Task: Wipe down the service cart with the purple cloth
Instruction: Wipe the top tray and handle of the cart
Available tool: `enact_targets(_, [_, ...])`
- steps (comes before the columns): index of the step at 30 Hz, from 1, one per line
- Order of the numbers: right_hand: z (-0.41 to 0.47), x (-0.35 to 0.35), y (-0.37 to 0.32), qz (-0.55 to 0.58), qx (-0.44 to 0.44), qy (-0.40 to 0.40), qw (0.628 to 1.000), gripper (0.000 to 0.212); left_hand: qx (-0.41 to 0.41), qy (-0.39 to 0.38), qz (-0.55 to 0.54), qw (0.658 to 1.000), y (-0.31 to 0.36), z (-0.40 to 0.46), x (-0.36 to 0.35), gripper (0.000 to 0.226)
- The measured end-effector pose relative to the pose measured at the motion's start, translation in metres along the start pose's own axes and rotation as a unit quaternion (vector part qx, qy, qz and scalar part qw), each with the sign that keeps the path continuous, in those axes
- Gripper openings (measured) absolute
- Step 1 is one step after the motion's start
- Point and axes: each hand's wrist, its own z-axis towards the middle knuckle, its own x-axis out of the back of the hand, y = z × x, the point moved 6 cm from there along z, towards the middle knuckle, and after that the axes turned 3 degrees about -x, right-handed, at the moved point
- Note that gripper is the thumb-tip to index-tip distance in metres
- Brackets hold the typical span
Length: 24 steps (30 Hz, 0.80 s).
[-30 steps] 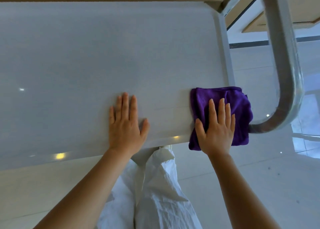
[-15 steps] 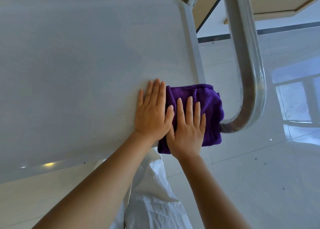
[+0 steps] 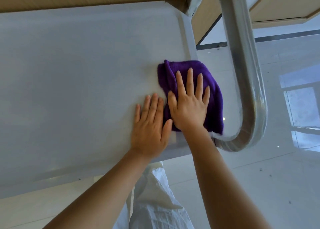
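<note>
The fingers [image 3: 190,80] of the right hand [image 3: 188,106] lie straight and a little spread, flat on top of the purple cloth [image 3: 214,97], pressing it down rather than gripping it. The cloth sits directly under that palm, bunched into a rough pad whose longer side runs away from the person, along the line of the fingers. It spills out past the fingertips and further out beyond the little finger, where it reaches the cart's right edge.

The left hand [image 3: 150,123] rests flat just beside it, fingers straight and close together on the bare top of the service cart [image 3: 78,73], its thumb touching the cloth's near edge. So the right hand is plainly the one on the cloth; I'd judge the next stroke has open surface only ahead of the fingertips and off beyond the left hand.

Past the cloth the curved metal handle [image 3: 245,83] loops round. How much cloth hangs over the edge is hard to make out, as its lower corner is blurred. The cart's far left and near corner are cut off or hidden by the forearms.
</note>
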Motion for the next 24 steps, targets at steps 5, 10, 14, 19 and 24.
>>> enact_targets(5, [0.069,0.018,-0.016,0.024,0.004,0.018,1.0,0.055,0.009,-0.002,0.024,1.0,-0.001,0.001,-0.003,0.062])
enact_targets(10, [0.122,0.03,-0.029,0.03,-0.003,0.039,0.999,0.055,0.01,-0.008,-0.002,1.0,0.0,0.004,-0.002,0.062])
enact_targets(14, [0.142,0.035,-0.039,0.033,-0.002,0.045,0.998,0.056,0.018,-0.007,-0.016,1.0,-0.003,0.006,-0.001,0.067])
enact_targets(19, [0.115,0.027,-0.036,0.015,0.014,0.014,1.0,0.057,0.023,-0.018,-0.004,1.0,-0.005,0.01,-0.001,0.07])
enact_targets(24, [0.05,0.015,-0.021,0.002,0.023,-0.011,1.0,0.059,0.023,-0.004,-0.009,1.0,-0.004,0.01,0.003,0.07])
